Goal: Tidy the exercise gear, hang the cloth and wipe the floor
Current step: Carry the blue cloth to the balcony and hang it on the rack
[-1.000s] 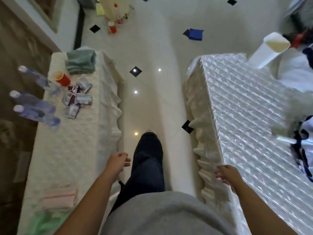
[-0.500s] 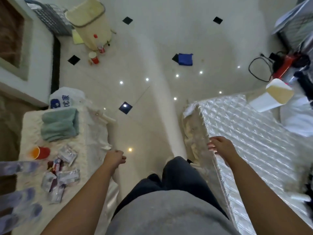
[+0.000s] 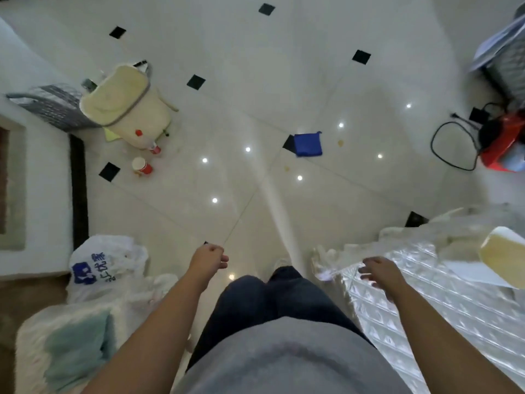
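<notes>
A folded blue cloth [image 3: 308, 144] lies on the white tiled floor [image 3: 255, 95] ahead of me, with small yellowish spots [image 3: 340, 142] beside it. My left hand [image 3: 207, 261] hangs in front of me with fingers loosely curled, holding nothing. My right hand [image 3: 379, 273] hovers over the corner of the quilted white table cover [image 3: 426, 294], fingers relaxed and empty. A folded green towel [image 3: 76, 348] rests on the left table at the bottom left. A red paper cup [image 3: 142, 166] and a red-capped bottle [image 3: 152, 146] stand on the floor at the left.
A cream bin [image 3: 125, 106] and a grey basket [image 3: 54, 105] stand at the left wall. A white plastic bag [image 3: 105, 265] sits by the left table. A red device with a black cable [image 3: 502, 143] lies at the right. A white and yellow roll [image 3: 505, 260] lies on the right table.
I have walked forward between the two tables, so the blue cloth and the bin are closer. Both hands swung forward; the right hand left the table edge.
</notes>
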The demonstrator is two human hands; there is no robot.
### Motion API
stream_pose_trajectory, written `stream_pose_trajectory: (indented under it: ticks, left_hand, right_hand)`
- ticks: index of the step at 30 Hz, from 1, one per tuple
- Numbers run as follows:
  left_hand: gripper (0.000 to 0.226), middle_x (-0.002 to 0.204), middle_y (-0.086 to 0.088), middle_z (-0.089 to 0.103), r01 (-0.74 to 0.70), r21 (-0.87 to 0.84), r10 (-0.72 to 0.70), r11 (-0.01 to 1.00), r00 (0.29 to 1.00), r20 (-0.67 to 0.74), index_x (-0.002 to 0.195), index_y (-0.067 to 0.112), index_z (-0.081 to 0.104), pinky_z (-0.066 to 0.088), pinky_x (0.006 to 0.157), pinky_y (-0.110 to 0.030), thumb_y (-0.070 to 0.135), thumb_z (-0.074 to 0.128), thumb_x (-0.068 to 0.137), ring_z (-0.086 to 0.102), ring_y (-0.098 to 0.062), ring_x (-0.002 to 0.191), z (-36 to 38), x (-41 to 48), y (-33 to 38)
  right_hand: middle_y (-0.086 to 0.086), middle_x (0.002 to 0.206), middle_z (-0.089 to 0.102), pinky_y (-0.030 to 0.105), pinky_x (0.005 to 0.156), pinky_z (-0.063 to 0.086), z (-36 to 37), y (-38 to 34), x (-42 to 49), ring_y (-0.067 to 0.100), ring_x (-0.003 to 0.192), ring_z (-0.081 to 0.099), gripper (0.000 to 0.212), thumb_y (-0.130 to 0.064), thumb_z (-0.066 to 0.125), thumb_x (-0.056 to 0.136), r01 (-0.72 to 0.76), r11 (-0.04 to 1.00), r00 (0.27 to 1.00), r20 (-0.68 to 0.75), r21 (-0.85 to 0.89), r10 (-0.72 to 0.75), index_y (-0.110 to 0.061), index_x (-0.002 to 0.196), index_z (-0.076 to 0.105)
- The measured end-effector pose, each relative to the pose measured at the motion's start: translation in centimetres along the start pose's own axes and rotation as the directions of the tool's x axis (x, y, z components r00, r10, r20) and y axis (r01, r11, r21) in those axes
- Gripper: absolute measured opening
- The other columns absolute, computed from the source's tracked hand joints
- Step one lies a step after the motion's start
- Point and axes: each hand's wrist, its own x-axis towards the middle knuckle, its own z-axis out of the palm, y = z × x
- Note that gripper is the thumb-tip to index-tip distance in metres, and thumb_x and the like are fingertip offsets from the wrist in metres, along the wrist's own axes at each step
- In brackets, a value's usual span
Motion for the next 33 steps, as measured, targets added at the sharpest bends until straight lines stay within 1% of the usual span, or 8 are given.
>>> stream_pose_trajectory:
  ticks: [4,7,11,15,19,24,29,33]
  left_hand:
    - [0.026,0.096,-0.012,0.063,-0.016,0.103,0.016,0.995,1.000,-0.001,0.112,0.003,0.054,0.041,0.063,-0.029,0.013,0.037,0.095,0.059,-0.021,0.079,0.0,5.4,7.0]
    - [0.026,0.097,-0.014,0.062,0.059,0.084,-0.061,0.995,0.998,0.016,0.112,0.001,0.054,0.039,0.059,-0.026,0.012,0.037,0.095,0.058,-0.019,0.072,0.3,10.3,11.6]
    - [0.028,0.101,-0.014,0.062,0.106,0.135,-0.111,0.985,0.993,0.033,0.116,0.000,0.053,0.041,0.076,-0.034,0.013,0.037,0.096,0.060,-0.024,0.085,1.9,19.6,18.6]
    - [0.030,0.102,-0.012,0.063,-0.018,0.263,0.006,0.965,0.999,0.045,0.116,0.001,0.053,0.041,0.083,-0.035,0.014,0.037,0.096,0.061,-0.024,0.090,5.3,31.1,27.0]
    - [0.027,0.098,-0.010,0.063,-0.189,0.343,0.172,0.920,0.982,0.078,0.113,0.002,0.055,0.041,0.071,-0.026,0.014,0.037,0.096,0.061,-0.023,0.089,11.6,42.5,33.5]
    - [0.020,0.092,-0.005,0.065,-0.218,0.261,0.178,0.941,0.970,0.167,0.108,0.009,0.055,0.040,0.060,-0.023,0.016,0.043,0.094,0.063,-0.017,0.080,20.7,53.6,34.5]
    - [0.022,0.094,-0.002,0.061,-0.289,0.323,0.208,0.901,0.943,0.260,0.111,0.015,0.055,0.040,0.061,-0.018,0.011,0.045,0.091,0.056,-0.006,0.071,28.9,63.8,31.8]
    - [0.035,0.100,-0.007,0.059,-0.333,0.297,0.227,0.895,0.913,0.340,0.123,0.011,0.051,0.042,0.062,-0.021,0.018,0.054,0.090,0.056,-0.015,0.080,33.9,71.6,30.1]
  right_hand:
    - [0.018,0.092,0.061,0.025,0.056,0.033,1.5,-9.7,4.6,0.018,0.061,0.053,0.019,-0.008,0.042,0.094,0.049,0.999,0.998,0.032,-0.009,-0.049,-0.001,0.102,0.057]
    - [0.017,0.092,0.061,0.025,0.056,0.034,2.8,-15.7,9.3,0.017,0.062,0.054,0.021,-0.009,0.042,0.094,0.050,0.999,0.998,0.040,0.023,-0.051,-0.002,0.106,0.057]
    - [0.018,0.093,0.062,0.023,0.055,0.034,4.2,-21.8,18.3,0.017,0.062,0.055,0.027,-0.010,0.042,0.094,0.022,0.998,1.000,-0.003,0.053,-0.022,0.003,0.113,0.057]
    - [0.017,0.095,0.061,0.024,0.054,0.036,6.5,-26.9,29.1,0.017,0.064,0.054,0.030,-0.009,0.041,0.094,0.003,0.997,1.000,-0.030,0.083,0.000,0.003,0.117,0.055]
    - [0.014,0.095,0.061,0.023,0.055,0.036,9.9,-29.7,40.5,0.024,0.078,0.056,0.028,-0.009,0.041,0.093,0.055,0.997,0.998,-0.019,0.051,-0.054,0.000,0.114,0.057]
    - [0.010,0.095,0.062,0.024,0.057,0.038,13.4,-29.3,54.4,0.023,0.081,0.057,0.025,-0.012,0.046,0.091,0.095,0.994,0.995,-0.037,0.048,-0.094,-0.004,0.111,0.058]
    - [0.011,0.112,0.060,0.037,0.091,0.044,15.7,-27.7,67.2,0.029,0.106,0.058,0.034,-0.022,0.054,0.088,0.123,0.992,0.990,-0.069,-0.033,-0.125,-0.008,0.120,0.055]
    - [0.013,0.129,0.054,0.034,0.094,0.041,17.1,-27.7,75.8,0.028,0.114,0.053,0.045,-0.023,0.054,0.089,0.151,0.984,0.982,-0.099,-0.095,-0.160,-0.009,0.131,0.046]
